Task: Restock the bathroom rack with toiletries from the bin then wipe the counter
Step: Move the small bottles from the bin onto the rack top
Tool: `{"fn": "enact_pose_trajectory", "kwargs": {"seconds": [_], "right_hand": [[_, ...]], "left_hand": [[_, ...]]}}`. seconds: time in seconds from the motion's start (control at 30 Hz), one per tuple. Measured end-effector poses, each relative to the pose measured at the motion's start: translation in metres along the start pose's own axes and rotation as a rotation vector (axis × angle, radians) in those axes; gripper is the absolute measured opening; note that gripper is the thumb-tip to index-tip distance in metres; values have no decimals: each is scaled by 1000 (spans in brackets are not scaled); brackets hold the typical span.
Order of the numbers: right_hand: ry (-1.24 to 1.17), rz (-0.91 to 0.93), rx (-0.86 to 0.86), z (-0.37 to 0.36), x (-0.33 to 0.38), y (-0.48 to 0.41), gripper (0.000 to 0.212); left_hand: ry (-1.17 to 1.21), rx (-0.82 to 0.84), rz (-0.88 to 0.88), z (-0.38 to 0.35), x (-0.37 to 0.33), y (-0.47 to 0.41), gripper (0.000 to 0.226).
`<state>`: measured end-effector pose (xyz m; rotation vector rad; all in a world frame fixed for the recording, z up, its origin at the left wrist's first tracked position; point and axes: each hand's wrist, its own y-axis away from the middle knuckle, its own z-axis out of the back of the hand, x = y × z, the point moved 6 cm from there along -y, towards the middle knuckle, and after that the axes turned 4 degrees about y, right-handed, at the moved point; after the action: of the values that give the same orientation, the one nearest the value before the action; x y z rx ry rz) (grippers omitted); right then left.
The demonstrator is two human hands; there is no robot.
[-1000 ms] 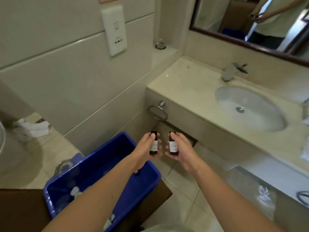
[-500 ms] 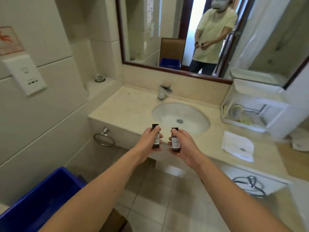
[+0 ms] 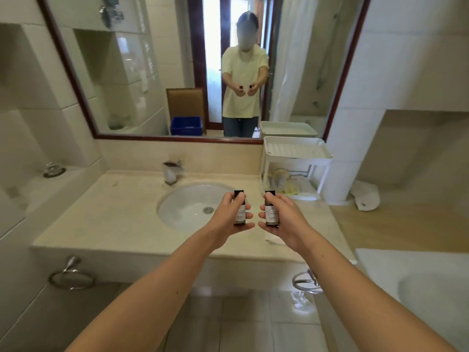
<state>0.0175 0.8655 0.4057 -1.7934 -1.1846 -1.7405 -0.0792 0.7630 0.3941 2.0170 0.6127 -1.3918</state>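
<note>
My left hand [image 3: 228,219] holds a small dark toiletry bottle [image 3: 239,212] with a white label, upright. My right hand [image 3: 284,222] grips a matching dark bottle [image 3: 271,213], also upright. Both are held side by side over the front of the beige counter [image 3: 114,217], near the sink basin [image 3: 187,207]. The white two-tier rack [image 3: 297,153] stands at the counter's back right, beyond my right hand; its top tier looks bare and its lower tier holds some yellowish and white items. The blue bin shows only as a reflection in the mirror [image 3: 186,125].
A chrome faucet [image 3: 172,171] stands behind the basin. A white cloth [image 3: 272,240] lies on the counter, mostly hidden under my right hand. A crumpled white towel [image 3: 365,196] sits right of the rack. Towel rings [image 3: 72,278] hang below the counter front.
My view has swung up and right from the blue bin to the counter and mirror. Both hands moved forward over the counter, still holding the two bottles.
</note>
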Motion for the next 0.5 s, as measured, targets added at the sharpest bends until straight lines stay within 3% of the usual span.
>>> {"fn": "enact_pose_trajectory", "kwargs": {"seconds": [0.5], "right_hand": [[-13, 94, -32, 78, 86, -147, 30]], "left_hand": [[-66, 188, -28, -79, -55, -184, 29]]}}
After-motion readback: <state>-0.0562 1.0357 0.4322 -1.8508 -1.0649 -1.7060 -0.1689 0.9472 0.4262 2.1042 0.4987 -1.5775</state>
